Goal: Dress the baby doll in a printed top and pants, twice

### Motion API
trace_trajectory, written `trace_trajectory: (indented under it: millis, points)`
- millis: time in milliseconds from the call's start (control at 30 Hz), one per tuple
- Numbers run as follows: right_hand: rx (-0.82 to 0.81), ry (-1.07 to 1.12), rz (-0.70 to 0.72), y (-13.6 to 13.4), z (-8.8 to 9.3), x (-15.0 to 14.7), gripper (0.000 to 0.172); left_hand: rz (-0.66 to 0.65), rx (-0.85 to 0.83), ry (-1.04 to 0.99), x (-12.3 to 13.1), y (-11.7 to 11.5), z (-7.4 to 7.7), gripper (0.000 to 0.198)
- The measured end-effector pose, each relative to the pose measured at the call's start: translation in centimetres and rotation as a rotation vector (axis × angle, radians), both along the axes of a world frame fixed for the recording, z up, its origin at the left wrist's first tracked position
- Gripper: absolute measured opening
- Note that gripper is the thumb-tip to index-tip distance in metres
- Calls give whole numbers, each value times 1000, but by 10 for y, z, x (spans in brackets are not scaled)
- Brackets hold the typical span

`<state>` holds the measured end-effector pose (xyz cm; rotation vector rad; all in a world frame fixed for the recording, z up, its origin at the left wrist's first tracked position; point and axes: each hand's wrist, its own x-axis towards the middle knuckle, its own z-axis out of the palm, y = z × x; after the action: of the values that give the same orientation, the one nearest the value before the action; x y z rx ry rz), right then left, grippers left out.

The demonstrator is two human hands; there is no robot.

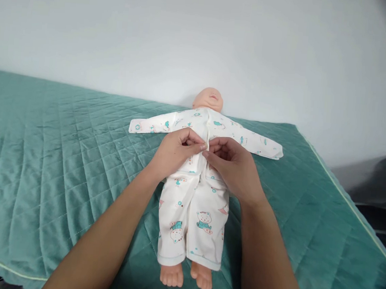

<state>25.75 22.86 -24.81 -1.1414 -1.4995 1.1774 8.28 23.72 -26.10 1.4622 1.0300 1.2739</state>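
A baby doll [208, 98] lies on its back, its head by the wall and its bare feet toward me. It wears a white long-sleeved baby shirt [191, 117] with small printed figures and white printed pants [203, 221]. Both sleeves stretch out to the sides. My left hand [180, 152] pinches the shirt's front edge at the middle of the chest. Opposite it, my right hand [233, 165] pinches the other side of the same front opening. The fingertips nearly meet there; whatever fastener lies between them is mostly hidden.
A green quilted cover [61, 165] with pale piping spreads under the doll. Behind it rises a plain white wall [121, 36]. The cover's edge runs down the right side, with dark items beyond it.
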Motion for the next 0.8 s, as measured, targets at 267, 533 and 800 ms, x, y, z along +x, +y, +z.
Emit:
trace_trajectory:
  millis: [267,533,800]
  points:
    - [0,-22,-7,-2,3,-3,24,-73,41,93,-6,0,2,11]
    - [40,-59,-7,-2,0,-4,27,-47,17,151,-4,-3,5,12]
    - [88,-87,-4,-2,-3,-4,20,-4,82,170,0,-3,6,10]
